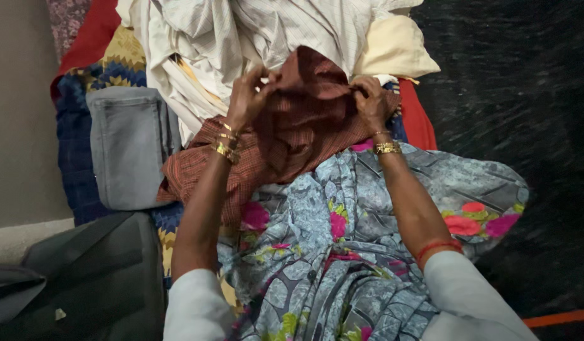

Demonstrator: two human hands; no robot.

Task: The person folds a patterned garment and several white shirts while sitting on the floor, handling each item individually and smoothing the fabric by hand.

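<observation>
A brown-red checked cloth is lifted up in front of me, bunched between both hands. My left hand pinches its upper left edge, gold bangles on the wrist. My right hand grips the upper right edge, with a gold band on the wrist and a red thread further up the forearm. The lower part of the cloth hangs onto a grey floral fabric with pink and green flowers that covers my lap.
A heap of white and cream clothes lies behind the checked cloth. Folded grey jeans sit at left on a blue, yellow and red patterned spread. A dark bag is at lower left. Dark floor at right.
</observation>
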